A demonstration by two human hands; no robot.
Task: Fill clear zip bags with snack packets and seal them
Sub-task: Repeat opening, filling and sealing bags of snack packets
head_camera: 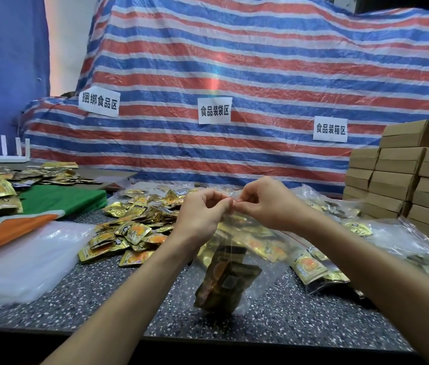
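Left hand (203,212) and right hand (268,204), fingertips close together, each pinch the top seal of the clear zip bag (234,248), which hangs below them, long axis vertical, snack packets (228,283) at its bottom; loose packets (134,227) lie beyond, left.

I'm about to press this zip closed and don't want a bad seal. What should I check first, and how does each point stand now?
1. Left hand pinches the top edge of the clear plastic zip bag: ok.
2. Right hand pinches the same edge beside it: ok.
3. Gold foil snack packets sit low in the bag, well below the zip: ok.
4. Zip tracks lined up: cannot tell, the fingers hide them.
5. Packet count inside: cannot tell, they overlap.
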